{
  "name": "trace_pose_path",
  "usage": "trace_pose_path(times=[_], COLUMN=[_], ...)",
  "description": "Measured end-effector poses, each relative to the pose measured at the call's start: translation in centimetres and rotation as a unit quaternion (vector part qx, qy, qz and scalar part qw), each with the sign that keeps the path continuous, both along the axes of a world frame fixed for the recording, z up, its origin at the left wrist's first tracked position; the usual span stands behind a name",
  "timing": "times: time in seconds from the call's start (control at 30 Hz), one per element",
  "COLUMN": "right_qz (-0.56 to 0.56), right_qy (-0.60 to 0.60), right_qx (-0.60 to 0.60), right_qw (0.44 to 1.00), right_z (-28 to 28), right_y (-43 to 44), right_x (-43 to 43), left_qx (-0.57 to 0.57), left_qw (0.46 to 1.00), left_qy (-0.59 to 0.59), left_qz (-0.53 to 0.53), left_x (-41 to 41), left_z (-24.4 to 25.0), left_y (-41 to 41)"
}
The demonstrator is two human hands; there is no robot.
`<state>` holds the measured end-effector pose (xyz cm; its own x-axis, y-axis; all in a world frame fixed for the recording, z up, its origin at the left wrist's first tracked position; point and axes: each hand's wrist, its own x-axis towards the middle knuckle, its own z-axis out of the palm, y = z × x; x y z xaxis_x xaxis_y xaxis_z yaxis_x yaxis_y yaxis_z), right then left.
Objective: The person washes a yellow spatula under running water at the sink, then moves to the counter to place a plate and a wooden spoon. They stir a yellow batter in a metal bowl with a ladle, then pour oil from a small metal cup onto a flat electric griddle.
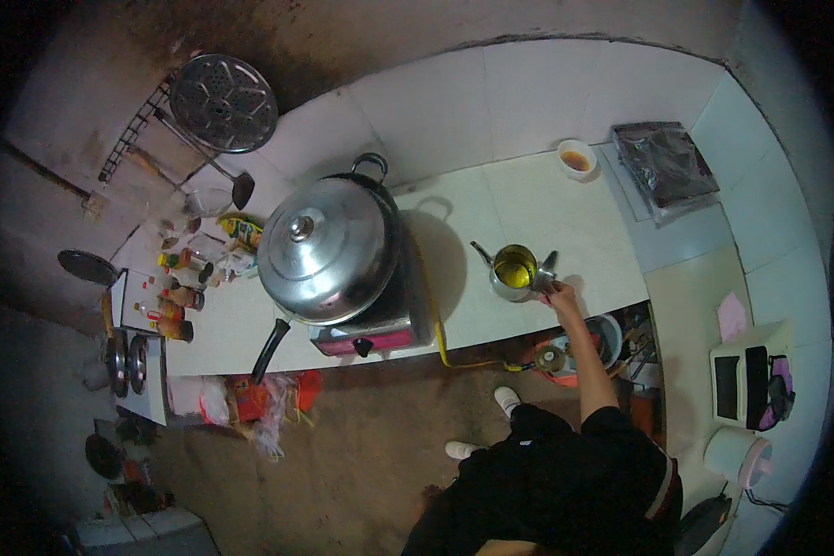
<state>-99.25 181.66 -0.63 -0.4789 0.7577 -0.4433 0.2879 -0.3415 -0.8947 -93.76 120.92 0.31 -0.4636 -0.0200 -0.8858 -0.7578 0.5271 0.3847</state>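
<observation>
My right hand (561, 301) grips the handle side of a small metal spouted pot (509, 290) on the pale countertop (472, 323). Its top is open, and yellow liquid, which looks like oil, shows inside (515, 270). The thin spout points away to the left, and a raised metal flap, perhaps the lid, stands by the handle. My left hand (431, 492) is only a dim patch beside my dark clothing, low in the view, so its fingers cannot be made out. Left of the pot, a large lidded wok (330, 250) sits on a gas stove (365, 339).
A yellow gas hose (436, 313) runs from the stove over the counter edge to a regulator (549, 359). Behind stands a white cup with brown contents (575, 161). Several seasoning bottles (174, 306) crowd the left end. The wok's black handle (271, 351) juts past the front edge.
</observation>
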Motion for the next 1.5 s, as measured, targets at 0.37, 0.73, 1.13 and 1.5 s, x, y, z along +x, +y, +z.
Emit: trace_pose_path(times=[0.37, 0.73, 1.13, 1.5], right_qz=[0.032, 0.043, 0.133, 0.345], right_qy=[0.172, 0.174, 0.158, 0.101], right_qx=[-0.007, 0.038, -0.099, -0.183], right_qw=[0.985, 0.983, 0.973, 0.915], right_z=[-5.0, -8.2, 2.6, 12.1], right_y=[-0.6, 1.6, -12.7, -32.7], right_x=[2.0, 4.8, 11.3, 7.9], left_qx=[-0.013, -0.018, -0.03, -0.186], left_qw=[1.0, 0.999, 0.988, 0.941], left_qy=[-0.011, -0.015, 0.005, -0.122], left_qz=[0.012, 0.032, 0.153, 0.255], left_x=[2.2, 4.2, 8.7, 24.4], left_z=[0.7, 1.3, -1.1, 1.2], left_y=[-1.3, -2.1, -9.3, -22.1])
